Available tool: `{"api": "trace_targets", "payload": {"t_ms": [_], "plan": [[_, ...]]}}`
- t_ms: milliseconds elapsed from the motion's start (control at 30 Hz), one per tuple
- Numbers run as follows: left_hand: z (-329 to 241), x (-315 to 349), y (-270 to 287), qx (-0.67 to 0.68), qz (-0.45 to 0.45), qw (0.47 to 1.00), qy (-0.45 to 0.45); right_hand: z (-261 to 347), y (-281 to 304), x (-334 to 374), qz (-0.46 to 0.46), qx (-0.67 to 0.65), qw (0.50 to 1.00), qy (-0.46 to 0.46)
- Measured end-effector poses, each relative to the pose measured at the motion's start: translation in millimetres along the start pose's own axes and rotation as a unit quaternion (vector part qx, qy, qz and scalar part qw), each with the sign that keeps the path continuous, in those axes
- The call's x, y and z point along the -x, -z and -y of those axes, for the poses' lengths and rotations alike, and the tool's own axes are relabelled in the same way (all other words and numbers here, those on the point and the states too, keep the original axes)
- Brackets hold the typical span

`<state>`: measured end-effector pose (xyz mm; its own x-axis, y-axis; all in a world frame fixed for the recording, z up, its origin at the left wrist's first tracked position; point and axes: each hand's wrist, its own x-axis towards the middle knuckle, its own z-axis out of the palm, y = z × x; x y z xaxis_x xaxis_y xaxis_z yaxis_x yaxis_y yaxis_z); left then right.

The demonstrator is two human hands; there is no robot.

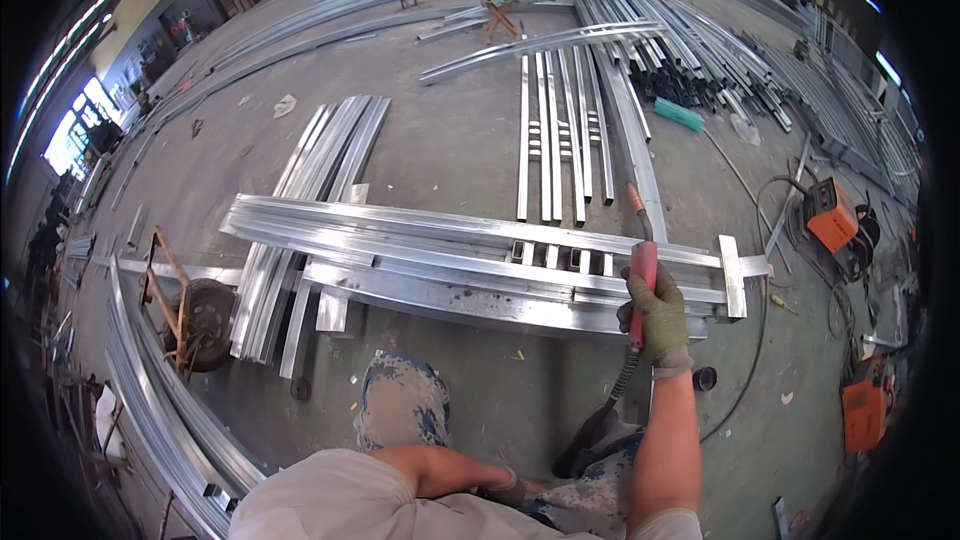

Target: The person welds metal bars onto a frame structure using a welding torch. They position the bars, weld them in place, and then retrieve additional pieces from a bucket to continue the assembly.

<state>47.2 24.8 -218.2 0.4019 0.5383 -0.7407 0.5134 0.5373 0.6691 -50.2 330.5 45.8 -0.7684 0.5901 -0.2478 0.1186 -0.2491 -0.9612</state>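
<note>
My right hand (661,318), in an olive work glove, is wrapped round the red handle of a welding torch (648,258). The torch's copper-coloured nozzle points away from me, above the right part of a stack of shiny square metal tubes (470,278). From the handle's lower end a black cable (592,434) curves down toward my leg. A short flat metal piece (732,275) lies across the tubes' right end. Low in the picture, my gloved left hand (508,489) is beside my thigh; its fingers are hidden.
A bundle of tubes (345,155) runs under the stack at left. A wheeled rusty frame (172,300) stands left. An orange welding machine (834,215) with cables sits right. Parallel tubes with short crosspieces (551,130) lie beyond. More tubes (165,410) lie near left.
</note>
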Motion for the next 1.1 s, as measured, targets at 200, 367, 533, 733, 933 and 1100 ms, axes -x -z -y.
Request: {"api": "trace_targets", "payload": {"t_ms": [200,367,533,733,933,1100], "plan": [[7,16,14,-0.048,-0.077,0.994,0.057,-11,14,16,0.028,-0.011,0.998,0.051],[-23,90,94,-0.026,-0.292,0.956,-0.016,0,66,42,-0.087,-0.013,0.985,0.146],[-29,159,136,-0.002,-0.553,0.829,-0.081,47,104,72,-0.203,0.053,0.96,0.187],[-19,217,209,0.013,-0.709,0.704,-0.047,121,136,95,-0.184,0.127,0.94,0.258],[27,231,295,-0.108,-0.817,0.559,0.084,174,117,80,-0.081,0.215,0.959,0.168],[46,204,341,-0.168,-0.816,0.544,0.096,178,90,33,-0.017,0.296,0.952,0.078]]}}
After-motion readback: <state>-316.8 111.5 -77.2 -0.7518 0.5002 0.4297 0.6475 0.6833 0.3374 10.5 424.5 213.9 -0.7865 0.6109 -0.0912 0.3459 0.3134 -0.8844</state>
